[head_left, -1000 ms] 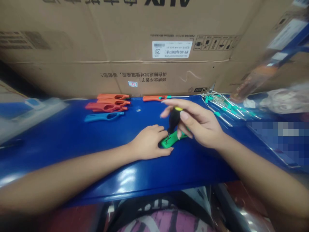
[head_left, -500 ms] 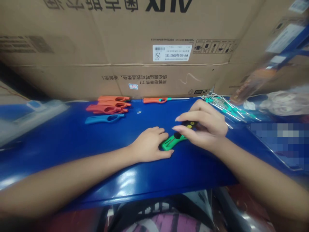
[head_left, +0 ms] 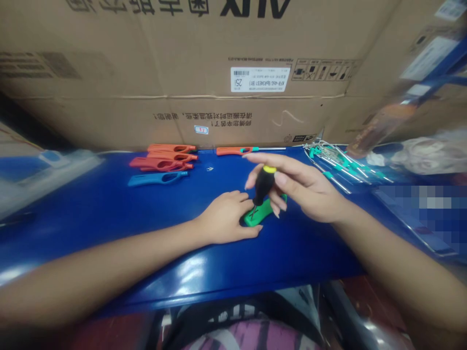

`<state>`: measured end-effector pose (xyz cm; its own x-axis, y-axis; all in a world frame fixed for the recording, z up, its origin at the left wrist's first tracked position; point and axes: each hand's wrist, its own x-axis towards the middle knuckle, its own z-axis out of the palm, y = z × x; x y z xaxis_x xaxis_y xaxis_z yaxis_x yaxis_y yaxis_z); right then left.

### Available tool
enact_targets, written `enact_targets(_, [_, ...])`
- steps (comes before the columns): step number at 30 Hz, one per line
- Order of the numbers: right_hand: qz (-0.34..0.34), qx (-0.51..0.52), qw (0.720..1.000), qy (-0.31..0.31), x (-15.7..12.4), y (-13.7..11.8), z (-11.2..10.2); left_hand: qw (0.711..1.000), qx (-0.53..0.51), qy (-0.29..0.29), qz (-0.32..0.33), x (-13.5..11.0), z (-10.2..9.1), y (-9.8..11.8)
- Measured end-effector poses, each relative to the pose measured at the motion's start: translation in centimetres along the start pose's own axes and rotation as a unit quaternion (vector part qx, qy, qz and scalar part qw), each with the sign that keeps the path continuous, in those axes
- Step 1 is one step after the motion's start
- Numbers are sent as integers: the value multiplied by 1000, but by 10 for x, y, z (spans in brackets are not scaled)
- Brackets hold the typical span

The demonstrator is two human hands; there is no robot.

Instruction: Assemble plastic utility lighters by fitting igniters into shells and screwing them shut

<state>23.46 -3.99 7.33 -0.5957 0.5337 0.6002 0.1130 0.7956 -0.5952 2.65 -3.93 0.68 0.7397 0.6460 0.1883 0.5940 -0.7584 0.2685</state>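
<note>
A green gas lighter body (head_left: 260, 214) lies on the blue table, angled up to the right. My left hand (head_left: 226, 218) is closed around its near left end, with the thumb along its lower side. My right hand (head_left: 302, 187) grips a short screwdriver (head_left: 264, 185) with a black handle and yellow cap. The screwdriver stands steeply, its thin shaft pointing down at the green body by my left fingers. Whether the tip sits in a hole is too small to tell. The far end of the green body is partly hidden behind my right fingers.
Several orange and red lighter bodies (head_left: 170, 156) and a blue one (head_left: 158, 179) lie at the back left. An orange lighter with a metal rod (head_left: 235, 151) rests by the cardboard box (head_left: 127, 112). Metal rods with teal parts (head_left: 341, 163) are heaped at the back right.
My right hand has moved left and tipped the screwdriver from lying low over the green body to nearly upright. My left hand stays in place.
</note>
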Motion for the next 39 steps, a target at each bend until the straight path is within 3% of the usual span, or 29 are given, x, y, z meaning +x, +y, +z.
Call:
enact_targets(2, [-8,-9,1000,20,0,1,1,1000,-5,0,0,0,0,0])
enact_targets(4, [-56,-95,990,92,0,3,2,1000,-6,-4,0,0,-1,0])
enact_targets(6, [-98,-171,973,124,0,4,3,1000,-3,-4,1,1,-1,0])
enact_targets(8, [-87,-166,978,91,-1,4,5,1000,2,-4,2,1,-1,0])
enact_targets(11, [-24,-73,996,37,-1,3,7,1000,3,-4,2,1,-1,0])
enact_targets(13, [-30,-71,995,61,-1,2,6,1000,2,-3,3,0,-1,0])
enact_targets(16, [-79,-164,977,111,0,2,3,1000,10,-1,1,0,0,0])
enact_targets(18, [-70,-170,978,95,1,2,2,1000,13,-1,3,0,0,0])
enact_targets(21, [-31,-97,992,72,1,2,3,1000,10,-1,6,1,1,0])
enact_targets(25, [-82,-150,974,147,-1,2,6,1000,6,-4,1,1,0,0])
enact_targets(27, [-83,-155,977,123,-1,-1,6,1000,0,-2,1,1,-1,0])
enact_targets(30, [-48,-72,995,44,0,-6,6,1000,-8,4,2,0,-1,0])
enact_targets(32, [-58,-59,995,52,0,-8,7,1000,-4,0,-1,0,0,0])
enact_targets(36, [-106,-151,977,105,0,-8,7,1000,3,7,-3,0,1,0])
enact_targets(39, [-79,-94,992,36,1,-9,6,1000,-7,9,2,0,1,0])
